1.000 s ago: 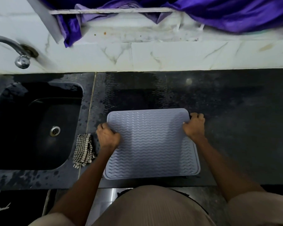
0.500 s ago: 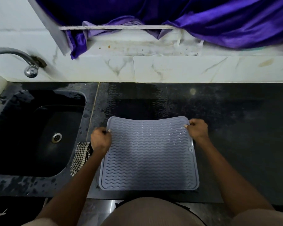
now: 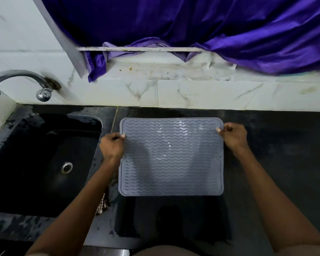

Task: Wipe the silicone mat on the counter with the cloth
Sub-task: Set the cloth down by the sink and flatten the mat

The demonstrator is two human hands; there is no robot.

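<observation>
Here, both arms reach forward: the left hand [image 3: 112,145] and right hand [image 3: 233,135] each pinch a side edge of the grey silicone mat [image 3: 171,157], holding it above the dark worktop [image 3: 277,163]. The checked cloth [image 3: 102,205] peeks out beside the left forearm; no writing is readable.

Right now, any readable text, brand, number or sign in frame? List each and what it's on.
None readable.
Silicone mat: only a raised wavy pattern, no lettering seen.
Tap, sink, wall tiles, purple curtain: no labels or markings.
Checked cloth: mostly hidden behind the left arm, shows only a pattern.
</observation>
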